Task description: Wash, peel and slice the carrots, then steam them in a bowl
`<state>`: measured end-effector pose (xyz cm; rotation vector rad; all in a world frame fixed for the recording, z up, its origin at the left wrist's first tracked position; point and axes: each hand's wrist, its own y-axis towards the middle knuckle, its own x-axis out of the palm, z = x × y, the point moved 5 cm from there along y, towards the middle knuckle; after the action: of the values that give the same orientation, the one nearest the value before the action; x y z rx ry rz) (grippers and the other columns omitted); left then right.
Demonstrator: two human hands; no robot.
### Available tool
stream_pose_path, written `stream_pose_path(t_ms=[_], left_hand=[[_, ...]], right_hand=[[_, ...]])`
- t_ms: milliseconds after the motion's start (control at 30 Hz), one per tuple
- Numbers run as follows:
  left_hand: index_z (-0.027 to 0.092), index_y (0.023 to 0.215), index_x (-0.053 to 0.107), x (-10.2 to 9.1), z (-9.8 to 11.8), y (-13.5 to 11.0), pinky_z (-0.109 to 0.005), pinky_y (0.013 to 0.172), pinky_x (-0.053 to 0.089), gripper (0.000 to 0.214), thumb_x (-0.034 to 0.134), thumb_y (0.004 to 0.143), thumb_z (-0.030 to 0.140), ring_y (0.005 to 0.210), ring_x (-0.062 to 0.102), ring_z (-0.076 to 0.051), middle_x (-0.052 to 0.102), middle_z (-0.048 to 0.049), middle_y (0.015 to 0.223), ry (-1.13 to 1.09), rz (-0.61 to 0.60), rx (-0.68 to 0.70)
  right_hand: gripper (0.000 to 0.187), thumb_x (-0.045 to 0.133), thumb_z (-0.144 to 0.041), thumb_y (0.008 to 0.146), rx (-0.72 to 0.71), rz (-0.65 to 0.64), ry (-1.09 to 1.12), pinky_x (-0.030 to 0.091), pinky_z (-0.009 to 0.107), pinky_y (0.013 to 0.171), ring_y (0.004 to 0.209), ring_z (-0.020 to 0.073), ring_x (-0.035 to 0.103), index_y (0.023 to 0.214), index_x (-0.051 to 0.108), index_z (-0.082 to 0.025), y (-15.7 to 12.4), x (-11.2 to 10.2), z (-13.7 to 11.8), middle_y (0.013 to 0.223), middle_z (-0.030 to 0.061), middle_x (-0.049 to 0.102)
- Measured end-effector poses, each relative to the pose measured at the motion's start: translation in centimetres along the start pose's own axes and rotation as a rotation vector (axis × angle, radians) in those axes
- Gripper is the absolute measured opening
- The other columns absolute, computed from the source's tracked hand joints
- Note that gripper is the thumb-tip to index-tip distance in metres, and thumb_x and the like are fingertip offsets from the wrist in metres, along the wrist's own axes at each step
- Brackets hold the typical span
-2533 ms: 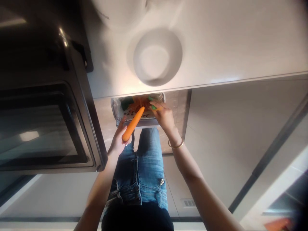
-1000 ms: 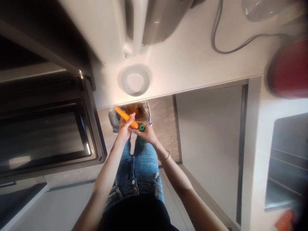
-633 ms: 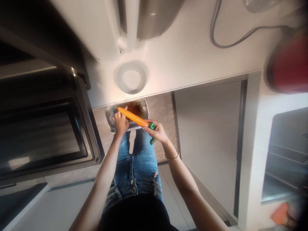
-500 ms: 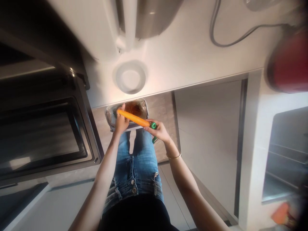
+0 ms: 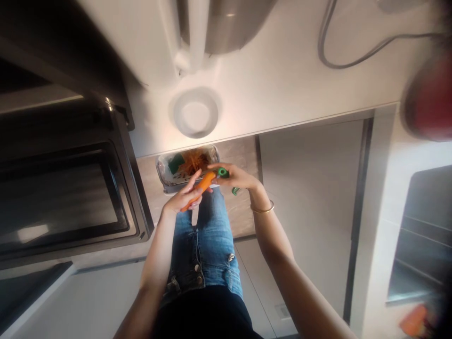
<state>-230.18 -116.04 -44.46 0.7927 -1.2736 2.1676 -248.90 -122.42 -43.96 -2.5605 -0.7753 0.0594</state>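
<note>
My left hand (image 5: 181, 198) is closed around the lower part of a peeled-looking orange carrot (image 5: 205, 182), which slants up to the right. My right hand (image 5: 242, 177) grips a green-handled peeler (image 5: 223, 173) at the carrot's upper end; its blade is mostly hidden by the fingers. Beneath both hands stands a lined bin (image 5: 161, 176), holding a heap of orange peelings (image 5: 195, 161) and something dark green.
A pale round bowl (image 5: 196, 113) sits near the edge of the white counter (image 5: 275, 89) above the bin. To the left is a dark oven (image 5: 136, 197). A cable (image 5: 370, 52) and a blurred red object (image 5: 434, 103) lie to the right.
The carrot has swung from sloping down to the right to sloping up to the right. My left hand has come lower and nearer my body, and more of the bin's contents shows.
</note>
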Motion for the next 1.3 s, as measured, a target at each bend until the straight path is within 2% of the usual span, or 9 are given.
stream_pose_path(t_ms=[133,200,400,567,700,833,1033,1200,1300], left_hand=[[0.051,0.156,0.003,0.1,-0.8,-0.5,-0.014,0.037,0.032,0.089,0.062,0.094,0.029,0.043,0.046,-0.003,0.069,-0.0032,0.105,-0.148,0.257,0.030],[0.053,0.154,-0.005,-0.1,-1.0,-0.7,-0.014,0.036,0.031,0.096,0.064,0.093,0.027,0.041,0.044,-0.003,0.068,0.0006,0.098,-0.155,0.346,0.004],[0.053,0.154,-0.009,-0.6,-0.9,-2.1,-0.012,0.035,0.029,0.102,0.067,0.089,0.031,0.038,0.043,-0.003,0.066,0.0032,0.090,-0.146,0.435,0.009],[0.053,0.153,-0.010,-1.5,-1.8,-3.4,-0.014,0.035,0.027,0.102,0.067,0.090,0.034,0.038,0.039,-0.002,0.065,0.0025,0.092,-0.096,0.503,0.060],[0.047,0.156,-0.013,-2.7,-2.7,-3.5,-0.019,0.037,0.033,0.091,0.056,0.096,0.043,0.040,0.039,-0.004,0.066,-0.0025,0.098,0.038,0.628,0.163],[0.035,0.159,-0.010,-3.3,-2.3,-3.3,-0.029,0.061,0.053,0.098,0.061,0.093,0.043,0.062,0.061,-0.014,0.066,-0.0102,0.112,0.265,0.752,0.267],[0.027,0.160,-0.004,-2.6,-1.1,-3.3,-0.035,0.086,0.054,0.100,0.066,0.090,0.033,0.106,0.066,-0.027,0.064,-0.0145,0.125,0.331,0.825,0.340],[0.024,0.161,0.002,-2.1,-0.6,-4.0,-0.033,0.086,0.053,0.096,0.067,0.090,0.029,0.106,0.067,-0.027,0.070,-0.0115,0.117,0.348,0.791,0.346],[0.024,0.161,0.006,-2.7,-1.1,-4.7,-0.033,0.085,0.053,0.096,0.069,0.088,0.030,0.105,0.068,-0.028,0.071,-0.0108,0.112,0.364,0.832,0.329]], right_hand=[[0.025,0.067,-0.040,0.088,-0.128,0.532,0.291,0.055,0.027,0.075,0.073,0.0113,0.058,0.109,0.056,-0.029,0.1,-0.4,0.5,0.088,-0.0031,0.061],[0.023,0.065,-0.043,0.090,-0.211,0.650,0.480,0.057,0.029,0.079,0.078,0.0122,0.060,0.104,0.051,-0.032,0.2,1.0,0.6,0.091,-0.0030,0.061],[0.031,0.060,-0.055,0.090,-0.117,0.538,0.514,0.059,0.036,0.082,0.082,0.0162,0.062,0.105,0.045,-0.031,4.1,5.9,1.5,0.096,0.0010,0.061],[0.031,0.051,-0.055,0.096,-0.011,0.559,0.289,0.054,0.039,0.094,0.090,0.0181,0.063,0.114,0.043,-0.032,6.5,4.2,3.9,0.101,0.0030,0.063],[0.025,0.049,-0.049,0.098,-0.121,0.512,0.035,0.041,0.041,0.112,0.119,0.0204,0.059,0.111,0.048,-0.027,5.9,3.3,3.4,0.120,0.0077,0.066],[0.026,0.054,-0.042,0.097,-0.140,0.419,-0.144,0.038,0.043,0.115,0.130,0.0255,0.055,0.115,0.054,-0.023,4.2,4.1,2.3,0.140,0.0118,0.059],[0.037,0.049,-0.061,0.094,-0.081,0.718,0.160,0.056,0.039,0.092,0.111,0.0231,0.068,0.111,0.046,-0.029,1.3,3.6,1.5,0.127,0.0102,0.065],[0.052,0.062,-0.073,0.080,0.011,0.425,0.299,0.059,0.035,0.078,0.102,0.0222,0.070,0.101,0.046,-0.028,2.5,5.2,1.8,0.107,0.0060,0.071],[0.051,0.062,-0.072,0.080,-0.038,0.383,0.295,0.058,0.037,0.084,0.100,0.0210,0.070,0.100,0.046,-0.028,4.2,4.3,2.8,0.100,0.0043,0.072]])
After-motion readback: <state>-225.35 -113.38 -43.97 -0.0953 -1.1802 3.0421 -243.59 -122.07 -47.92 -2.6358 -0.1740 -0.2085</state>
